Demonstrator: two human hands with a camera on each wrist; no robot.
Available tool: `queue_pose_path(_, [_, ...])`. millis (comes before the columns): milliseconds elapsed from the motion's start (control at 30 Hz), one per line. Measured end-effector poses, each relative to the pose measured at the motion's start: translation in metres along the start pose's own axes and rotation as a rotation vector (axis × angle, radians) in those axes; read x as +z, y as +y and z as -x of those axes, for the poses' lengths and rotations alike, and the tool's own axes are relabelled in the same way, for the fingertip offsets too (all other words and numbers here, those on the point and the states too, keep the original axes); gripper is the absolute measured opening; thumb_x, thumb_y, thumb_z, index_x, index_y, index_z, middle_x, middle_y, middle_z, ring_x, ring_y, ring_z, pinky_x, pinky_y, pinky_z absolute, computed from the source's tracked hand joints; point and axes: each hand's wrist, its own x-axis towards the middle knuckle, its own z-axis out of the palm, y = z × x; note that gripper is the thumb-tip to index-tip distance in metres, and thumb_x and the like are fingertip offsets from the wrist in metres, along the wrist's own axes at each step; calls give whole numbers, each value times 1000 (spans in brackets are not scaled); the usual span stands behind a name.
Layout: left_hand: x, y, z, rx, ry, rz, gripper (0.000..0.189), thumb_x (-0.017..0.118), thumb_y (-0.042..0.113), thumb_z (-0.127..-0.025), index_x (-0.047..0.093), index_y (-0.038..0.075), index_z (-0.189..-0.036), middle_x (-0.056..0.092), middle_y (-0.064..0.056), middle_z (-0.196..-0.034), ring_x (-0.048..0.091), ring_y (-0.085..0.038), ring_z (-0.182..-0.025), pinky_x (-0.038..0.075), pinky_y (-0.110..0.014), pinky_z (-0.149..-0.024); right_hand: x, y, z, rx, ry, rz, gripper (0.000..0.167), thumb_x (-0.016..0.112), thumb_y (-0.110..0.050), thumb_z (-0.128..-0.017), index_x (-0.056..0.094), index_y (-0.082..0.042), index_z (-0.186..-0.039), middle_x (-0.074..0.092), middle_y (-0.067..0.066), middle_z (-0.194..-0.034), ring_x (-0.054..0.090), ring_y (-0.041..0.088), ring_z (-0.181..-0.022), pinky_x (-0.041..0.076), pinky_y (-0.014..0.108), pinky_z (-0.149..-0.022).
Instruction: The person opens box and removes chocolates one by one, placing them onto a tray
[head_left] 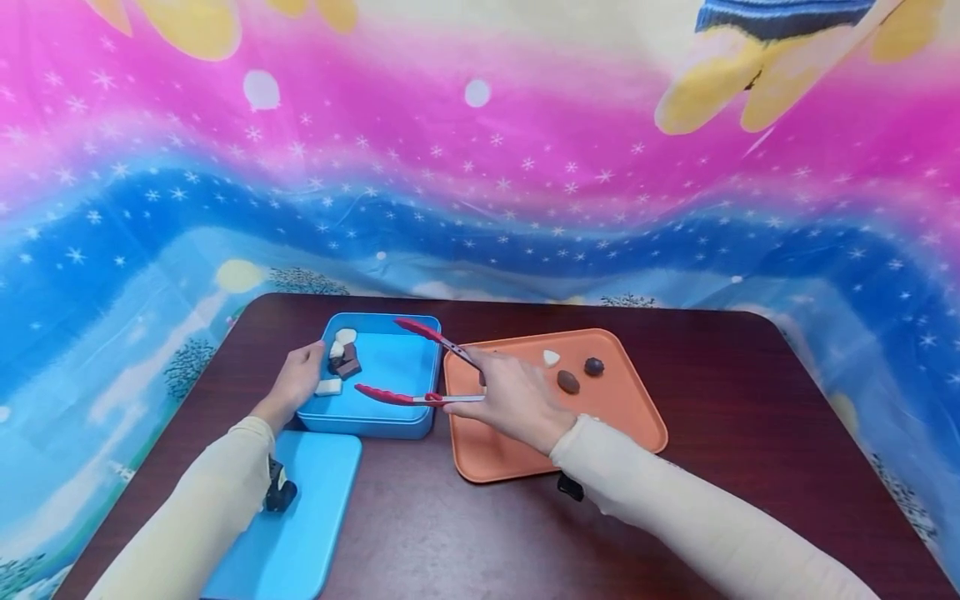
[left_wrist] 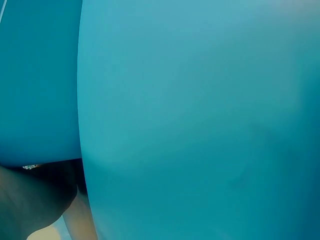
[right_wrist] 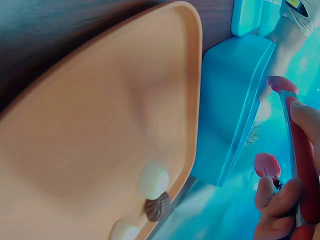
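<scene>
My right hand (head_left: 517,396) grips a pair of tongs (head_left: 457,398) with red tips. The tips are spread apart over the blue box (head_left: 408,427), with nothing between them. At the box's left side, my left hand (head_left: 300,375) holds the wall near the rim. White and dark brown chocolates (head_left: 347,367) lie along the left inside of the box. On the orange tray (head_left: 495,454) sit a white chocolate (head_left: 551,357), a brown oval chocolate (head_left: 568,382) and a dark round chocolate (head_left: 594,367). A blue wall fills most of the left wrist view.
A light blue lid (head_left: 322,500) lies on the dark table (head_left: 420,533) in front of the box, partly under my left forearm. The tray stands close to the box's right side. A colourful printed cloth (head_left: 480,167) hangs behind the table.
</scene>
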Motion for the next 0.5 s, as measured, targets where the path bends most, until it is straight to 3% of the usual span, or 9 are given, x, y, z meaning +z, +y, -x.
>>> queue_pose_path(100, [1,1,-1,-4,10,2,68,14,46,-110,12,0,-161,15,-26,-167,16,-47,-155,20,-63,-124,3,-6,-3,-6,-12,8,87,79,-64,-77,53,-22,-148,59,-9,-77,51,10,-57,41,27,-43])
queue_pose_path(333, [0,2,-2,-7,15,15,69,15,48,-110,12,2,-161,16,-25,-168,18,-47,-154,21,-64,-123,8,-18,-13,-49,-53,18,84,82,-58,-77,53,-23,-149,51,-3,-52,45,15,-43,27,25,-39])
queue_pose_path(500, [1,0,-2,-25,11,10,69,15,48,-110,11,2,-161,16,-25,-168,17,-47,-155,22,-63,-123,12,-26,-19,-81,-69,55,85,82,-57,-77,53,-22,-149,50,-5,-54,45,11,-45,31,23,-39])
